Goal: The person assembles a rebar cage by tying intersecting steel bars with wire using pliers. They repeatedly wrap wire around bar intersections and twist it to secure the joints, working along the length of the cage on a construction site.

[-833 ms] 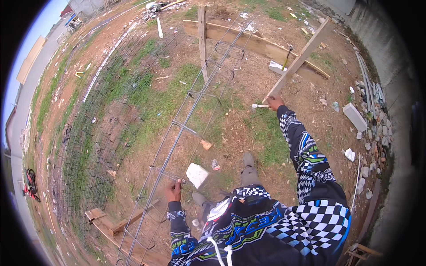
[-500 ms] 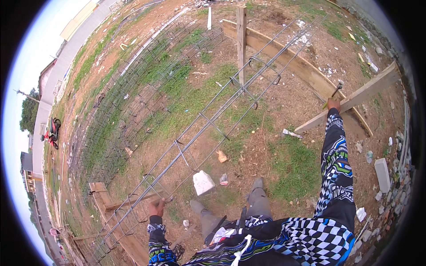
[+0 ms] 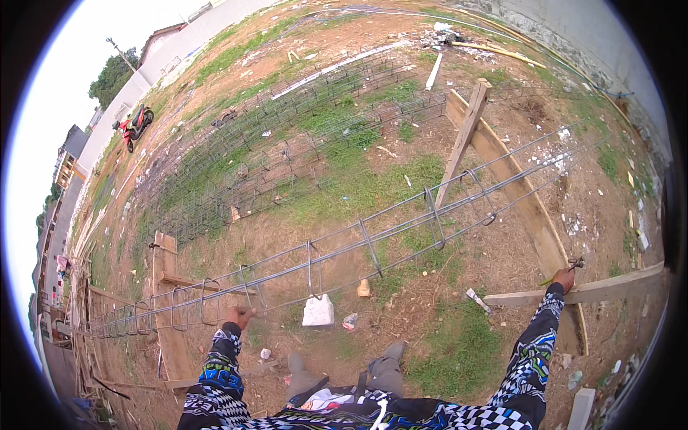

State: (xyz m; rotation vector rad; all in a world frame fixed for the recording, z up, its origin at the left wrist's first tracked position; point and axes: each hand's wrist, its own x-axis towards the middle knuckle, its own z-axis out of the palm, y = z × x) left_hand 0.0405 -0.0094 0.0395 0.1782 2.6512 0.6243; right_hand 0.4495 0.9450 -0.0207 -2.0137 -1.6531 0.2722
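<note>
A long rebar cage [image 3: 330, 247] with square stirrups slants across the view, its far right end higher up. My left hand [image 3: 241, 316] is closed at its near lower bar, by the corner of a stirrup [image 3: 251, 283]. Finger detail there is small and slightly blurred. Far out to the right, my right hand [image 3: 563, 278] is wrapped round a short tool [image 3: 577, 263] with a dark metal head and a yellow-green handle end. The hand is over a wooden brace [image 3: 609, 287], beside an upright-edged board [image 3: 534, 197]. Whether it touches the wood I cannot tell.
A wooden post [image 3: 464, 140] stands behind the cage at right; a wide plank [image 3: 168, 315] lies under its left part. White block [image 3: 318, 310] and brown lump [image 3: 364, 288] lie before my feet. More rebar cages [image 3: 287, 143] lie on grass beyond. A motorbike [image 3: 135, 127] stands far left.
My view has turned, so the cage lies flatter and the right hand appears lower. The left hand stays by the cage's lower bar; the right still holds the tool near the brace.
</note>
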